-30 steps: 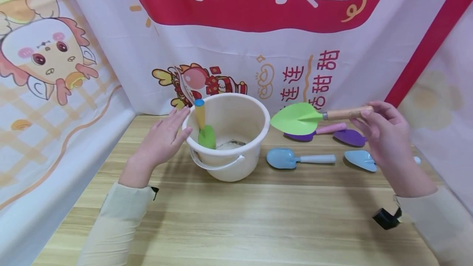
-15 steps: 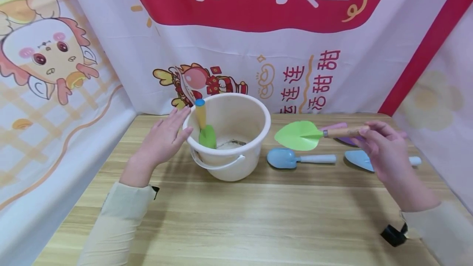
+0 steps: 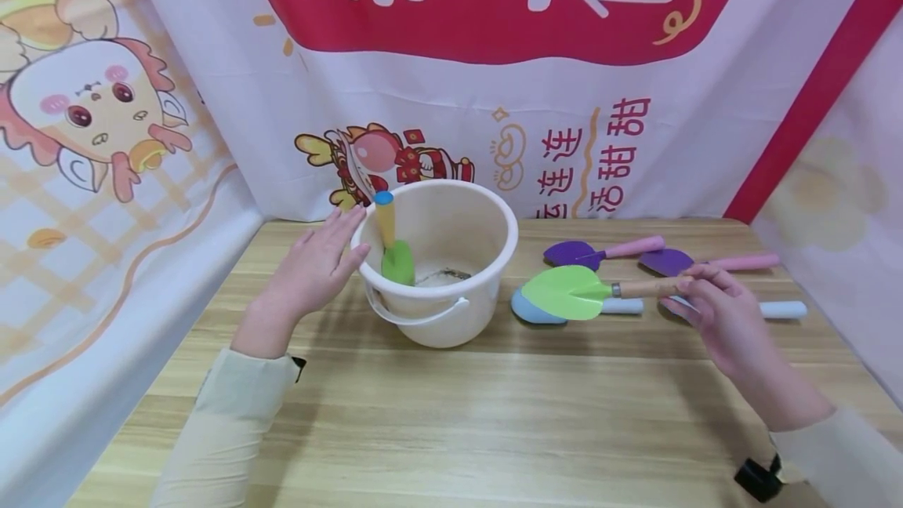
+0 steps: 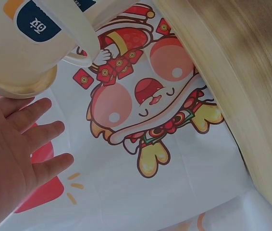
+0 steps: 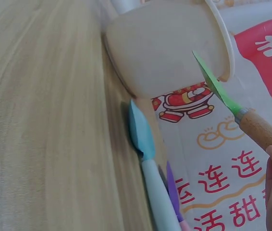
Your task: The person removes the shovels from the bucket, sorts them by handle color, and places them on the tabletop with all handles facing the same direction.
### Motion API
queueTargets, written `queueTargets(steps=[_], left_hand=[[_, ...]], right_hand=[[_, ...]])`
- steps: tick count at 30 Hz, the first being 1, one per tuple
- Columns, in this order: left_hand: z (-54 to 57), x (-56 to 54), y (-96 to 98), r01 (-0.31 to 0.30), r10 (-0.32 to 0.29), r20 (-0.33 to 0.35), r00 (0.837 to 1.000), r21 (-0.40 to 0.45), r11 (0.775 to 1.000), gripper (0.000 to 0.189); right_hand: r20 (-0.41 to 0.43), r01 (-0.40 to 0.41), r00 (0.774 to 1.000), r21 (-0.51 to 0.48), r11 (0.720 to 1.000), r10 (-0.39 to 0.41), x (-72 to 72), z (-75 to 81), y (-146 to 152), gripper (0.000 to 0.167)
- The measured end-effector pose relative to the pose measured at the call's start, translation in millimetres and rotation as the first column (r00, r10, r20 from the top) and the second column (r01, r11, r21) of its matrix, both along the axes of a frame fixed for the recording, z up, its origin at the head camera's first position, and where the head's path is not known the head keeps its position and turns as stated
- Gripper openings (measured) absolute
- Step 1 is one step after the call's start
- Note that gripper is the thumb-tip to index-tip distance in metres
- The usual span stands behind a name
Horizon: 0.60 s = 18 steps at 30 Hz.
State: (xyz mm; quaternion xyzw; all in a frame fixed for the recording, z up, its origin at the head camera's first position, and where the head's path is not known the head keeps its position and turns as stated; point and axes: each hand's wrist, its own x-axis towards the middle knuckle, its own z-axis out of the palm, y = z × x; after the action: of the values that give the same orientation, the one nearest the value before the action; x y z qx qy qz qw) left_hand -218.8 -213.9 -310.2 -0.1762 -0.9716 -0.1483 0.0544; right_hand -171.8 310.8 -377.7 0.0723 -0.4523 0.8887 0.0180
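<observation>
My right hand (image 3: 727,316) pinches the wooden handle end of a green garden trowel (image 3: 564,292), held above the table with its blade toward the bucket. In the head view that blade partly covers a blue trowel (image 3: 539,313) lying below; the right wrist view shows the blue trowel (image 5: 143,132) whole in the blade. Against the left rim of a white bucket (image 3: 451,328) rests my left hand (image 3: 306,273), fingers straight. Inside the bucket leans a small green trowel (image 3: 399,263) with a yellow handle and blue tip.
Two purple trowels with pink handles, one at the left (image 3: 573,254) and one at the right (image 3: 666,261), lie behind. A second blue trowel's white handle (image 3: 783,310) shows past my right hand. Printed cloth (image 3: 451,100) hangs along the back of the wooden table (image 3: 494,429).
My right hand has lowered the green trowel toward the front, from over the purple trowels to over the blue one. My left hand has stayed at the bucket rim.
</observation>
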Motion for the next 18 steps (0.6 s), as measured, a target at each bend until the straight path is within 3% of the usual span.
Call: queueTargets(steps=[10,18], left_hand=[[-1.5,-1.5,-0.1,0.007,-0.007,-0.027,1.0,0.003,1.0,0.065],[-1.3,-1.0,0.1,0.007,-0.007,-0.026,1.0,0.0,1.0,0.065]], right_hand=[[0.073,-0.111,0.992,0.065,0.992,0.106,5.1,-22.2,8,0.032],[0.088,-0.15,0.987,0.153,0.977,0.137,8.4,-39.2,13,0.038]])
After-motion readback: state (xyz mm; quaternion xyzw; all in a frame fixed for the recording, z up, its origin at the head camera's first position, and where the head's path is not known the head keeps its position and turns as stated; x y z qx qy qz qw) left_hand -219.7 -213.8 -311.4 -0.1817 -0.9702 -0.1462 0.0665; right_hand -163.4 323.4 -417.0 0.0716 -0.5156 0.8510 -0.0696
